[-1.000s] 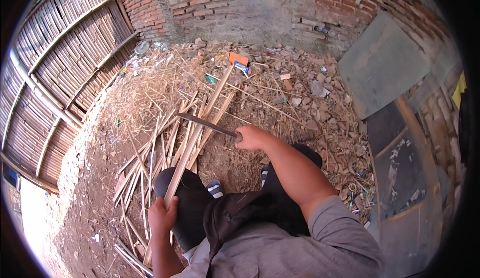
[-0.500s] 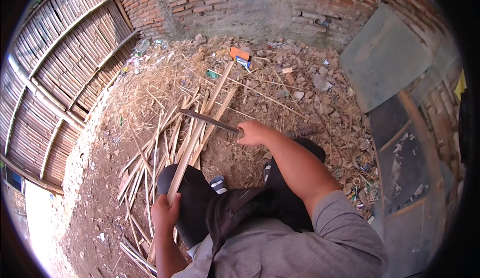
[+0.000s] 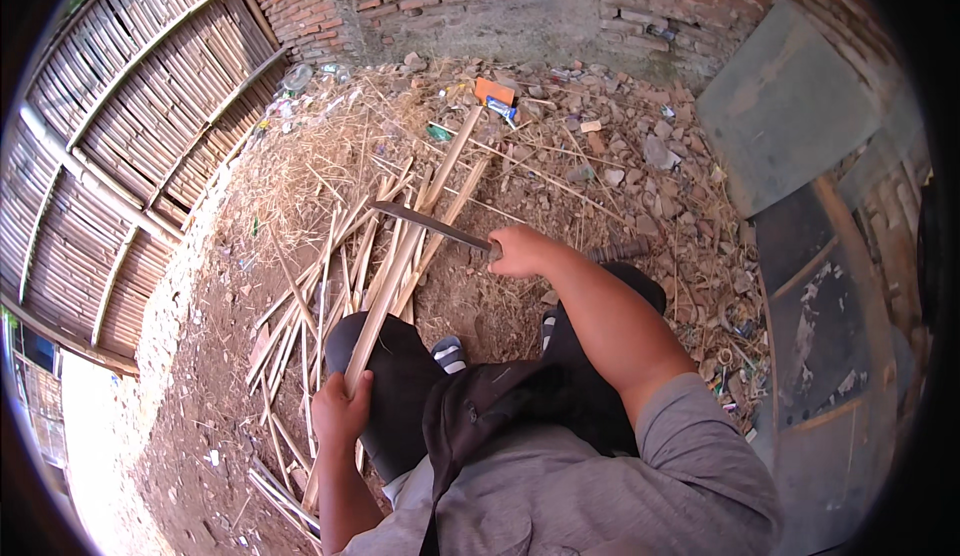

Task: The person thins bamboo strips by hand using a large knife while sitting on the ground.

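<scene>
My right hand [image 3: 520, 252] is closed round the handle of a machete [image 3: 430, 221], whose dark blade points left and lies across a long pale bamboo strip [image 3: 405, 246]. Near my left thigh, my left hand [image 3: 341, 406] grips the near end of that strip. The strip slants up and away over my left knee to the littered ground. Beneath and beside it spreads a loose heap of split bamboo strips [image 3: 290, 346]. Whether the blade bites into the strip cannot be made out.
A woven bamboo fence [image 3: 130, 126] stands on the left. Behind is a worn brick wall [image 3: 520, 16]. Grey panels [image 3: 800, 106] lean at the right. Rubble [image 3: 650, 176] and dry straw cover the ground, with an orange scrap [image 3: 494, 92] among litter. A striped sandal [image 3: 449, 354] shows between my knees.
The whole view has shifted slightly, so everything sits a little further right. Both hands keep their grips, and the machete stays across the strip in nearly the same place.
</scene>
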{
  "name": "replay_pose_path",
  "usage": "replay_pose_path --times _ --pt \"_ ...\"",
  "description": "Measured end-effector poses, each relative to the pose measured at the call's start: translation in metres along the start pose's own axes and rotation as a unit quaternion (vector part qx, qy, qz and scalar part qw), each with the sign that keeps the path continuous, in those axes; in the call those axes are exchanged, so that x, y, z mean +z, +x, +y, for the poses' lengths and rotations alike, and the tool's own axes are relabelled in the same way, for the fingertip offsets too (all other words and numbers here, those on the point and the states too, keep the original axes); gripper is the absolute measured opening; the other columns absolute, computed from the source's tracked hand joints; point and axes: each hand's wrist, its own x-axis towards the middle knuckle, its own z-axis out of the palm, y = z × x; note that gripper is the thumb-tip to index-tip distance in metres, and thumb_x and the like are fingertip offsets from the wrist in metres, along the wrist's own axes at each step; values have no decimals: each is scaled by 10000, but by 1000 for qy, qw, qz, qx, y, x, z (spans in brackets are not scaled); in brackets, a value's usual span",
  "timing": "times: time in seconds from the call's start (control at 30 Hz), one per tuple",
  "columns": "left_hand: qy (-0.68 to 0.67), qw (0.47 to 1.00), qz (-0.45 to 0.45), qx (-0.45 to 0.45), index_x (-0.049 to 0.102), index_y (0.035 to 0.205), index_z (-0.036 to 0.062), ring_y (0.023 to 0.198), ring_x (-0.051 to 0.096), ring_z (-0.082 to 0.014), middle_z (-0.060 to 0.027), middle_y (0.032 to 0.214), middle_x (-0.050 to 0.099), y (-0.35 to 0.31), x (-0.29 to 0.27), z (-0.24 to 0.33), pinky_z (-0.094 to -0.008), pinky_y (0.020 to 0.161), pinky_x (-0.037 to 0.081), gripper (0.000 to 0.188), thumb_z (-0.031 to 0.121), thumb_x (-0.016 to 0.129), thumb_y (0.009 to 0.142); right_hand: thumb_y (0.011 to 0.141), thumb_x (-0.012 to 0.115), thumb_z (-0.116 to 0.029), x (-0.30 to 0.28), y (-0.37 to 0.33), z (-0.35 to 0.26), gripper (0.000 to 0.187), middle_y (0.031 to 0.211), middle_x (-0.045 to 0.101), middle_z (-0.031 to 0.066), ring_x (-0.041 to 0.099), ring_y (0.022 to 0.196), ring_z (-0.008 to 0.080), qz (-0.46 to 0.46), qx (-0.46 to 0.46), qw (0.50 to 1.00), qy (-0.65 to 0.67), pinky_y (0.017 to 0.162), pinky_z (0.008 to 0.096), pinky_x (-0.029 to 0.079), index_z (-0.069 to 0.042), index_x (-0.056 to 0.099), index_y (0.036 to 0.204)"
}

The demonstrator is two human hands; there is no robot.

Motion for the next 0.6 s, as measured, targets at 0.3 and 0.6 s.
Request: replay_pose_path --times 0.3,0.6 --pt "1 1000 7 4 544 694 17 626 630 -445 -230 626 606 0 2 -2 -525 589 470 572 531 709 884 783 771 -328 0 -2 -1 464 1017 695 202 668 1005 375 -1 -10 1000 -13 861 463 534 -40 667 1131" --pt "3 1000 14 7 527 691 14 625 620 -457 -236 622 597 -1 3 0 -531 583 462 588 539 701 889 791 766 -319 -1 -5 -4 473 1066 695 211 664 1042 375 -6 -18 1000 -12 889 459 534 -30 665 1152"
